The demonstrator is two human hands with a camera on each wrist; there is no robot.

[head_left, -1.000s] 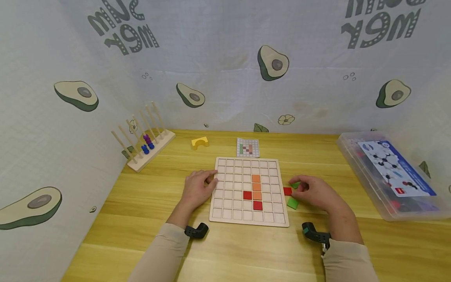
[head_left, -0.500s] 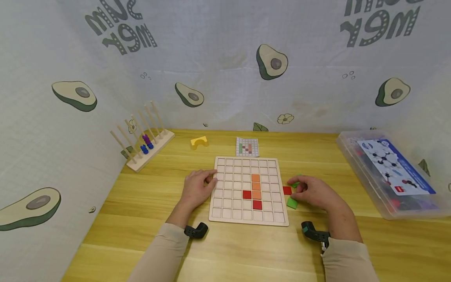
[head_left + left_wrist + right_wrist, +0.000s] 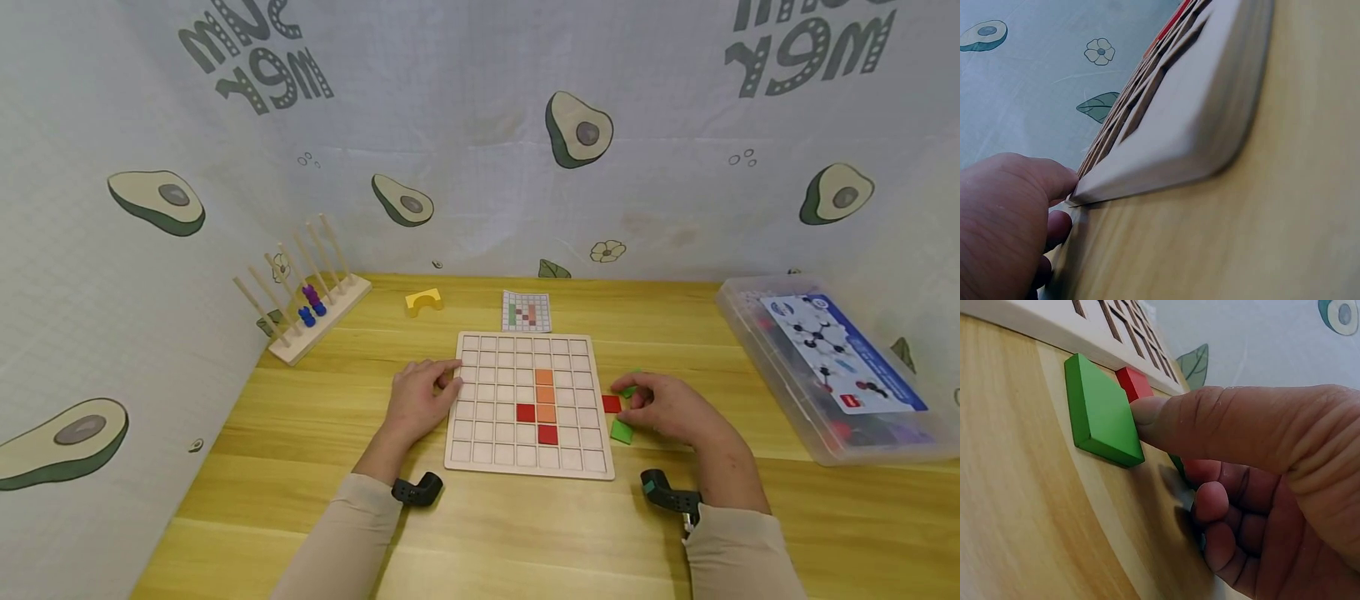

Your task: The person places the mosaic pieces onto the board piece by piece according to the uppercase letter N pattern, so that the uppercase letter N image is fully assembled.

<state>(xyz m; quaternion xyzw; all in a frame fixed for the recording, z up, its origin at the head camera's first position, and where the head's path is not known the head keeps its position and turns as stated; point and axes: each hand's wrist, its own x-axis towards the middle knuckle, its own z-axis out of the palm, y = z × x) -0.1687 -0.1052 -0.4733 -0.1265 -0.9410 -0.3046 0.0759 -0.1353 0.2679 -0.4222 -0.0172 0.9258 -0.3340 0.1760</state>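
In the head view a pale wooden grid board (image 3: 480,457) lies flat, bearing three orange tiles (image 3: 544,395) and two red tiles (image 3: 526,413). My left hand (image 3: 420,402) rests at the board's left edge, thumb and index finger touching it. Beyond the right edge, my right hand (image 3: 663,406) is over a small group of loose tiles, its thumb and index finger apart. A loose red tile (image 3: 612,404) lies against the board. Nearer is a green tile (image 3: 1100,412), whose side the right thumb seems to touch. Another green tile (image 3: 628,392) is partly hidden under the index finger.
A printed pattern card (image 3: 526,312) lies behind the board. Farther left are a yellow arch block (image 3: 424,302) and a peg rack (image 3: 322,321) with purple and blue pieces. A clear plastic case (image 3: 832,375) occupies the right side, before a patterned cloth (image 3: 480,217).
The right thumb has shifted slightly away from the loose red tile, leaving more of it showing. My left hand stays at the board's edge. The whole head view has shifted slightly.
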